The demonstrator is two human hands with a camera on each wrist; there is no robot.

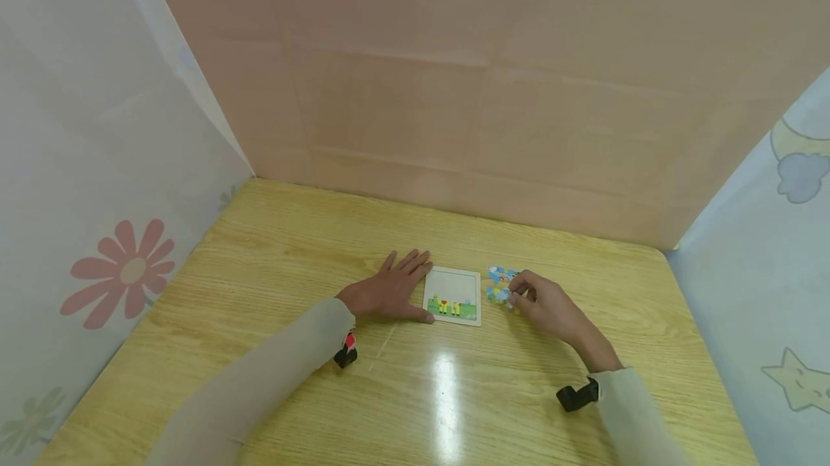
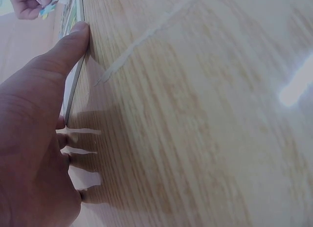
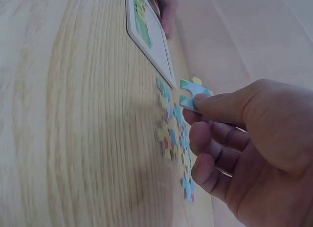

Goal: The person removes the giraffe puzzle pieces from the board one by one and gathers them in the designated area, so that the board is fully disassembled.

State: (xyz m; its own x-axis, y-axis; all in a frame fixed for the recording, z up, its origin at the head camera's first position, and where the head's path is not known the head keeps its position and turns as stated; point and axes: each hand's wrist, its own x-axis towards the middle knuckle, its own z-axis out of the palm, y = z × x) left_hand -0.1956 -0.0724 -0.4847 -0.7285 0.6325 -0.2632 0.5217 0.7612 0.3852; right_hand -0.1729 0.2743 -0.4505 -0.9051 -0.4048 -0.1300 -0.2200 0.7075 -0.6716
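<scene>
A square puzzle board (image 1: 452,280) lies on the table, its bottom strip filled with a green and yellow picture and its upper part pale and bare. Against its left edge rests my left hand (image 1: 392,293), fingers spread, the thumb at the lower corner. My right hand (image 1: 547,307) pinches a light blue puzzle piece (image 3: 192,92) between thumb and forefinger, raised over the table in the right wrist view. Beneath and beside that hand lie several loose puzzle pieces (image 3: 171,129) in blue, yellow and green, partly hidden by it in the head view.
The wood-grain table (image 1: 311,235) meets a pinkish backdrop (image 1: 402,91) at the back. Patterned white panels stand on the left (image 1: 117,163) and right (image 1: 765,293). A light streak and a glare spot mark the tabletop in front of the board.
</scene>
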